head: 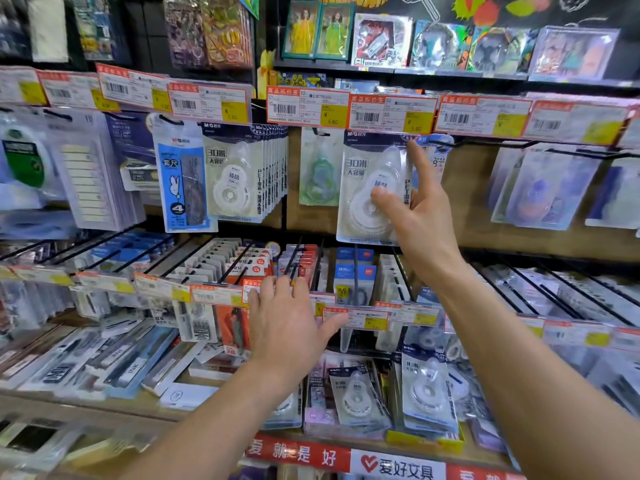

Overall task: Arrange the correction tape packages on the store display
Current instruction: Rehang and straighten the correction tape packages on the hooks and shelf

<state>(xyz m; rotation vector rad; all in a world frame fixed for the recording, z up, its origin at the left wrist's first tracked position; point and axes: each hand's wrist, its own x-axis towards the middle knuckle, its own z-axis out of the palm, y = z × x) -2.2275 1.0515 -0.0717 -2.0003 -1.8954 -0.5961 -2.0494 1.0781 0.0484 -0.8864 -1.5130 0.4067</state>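
Observation:
A white correction tape package [363, 188] hangs under the upper hook row, and my right hand [419, 216] grips it with the thumb on its front and the index finger raised along its right edge. A thick row of matching packages [242, 174] hangs on the hook to the left. Between them is a greenish tape package [318, 171]. More correction tape packages [427, 393] stand on the bottom shelf. My left hand [287, 320] hovers flat, fingers apart, over the lower hook row and holds nothing.
Price tags [391, 114] line the upper rail and a second rail of tags [356, 317] lines the lower hooks. Bare black hooks [540, 285] stick out at the lower right. A blue ruler set [180, 181] hangs at left. Toy boxes [318, 32] fill the top shelf.

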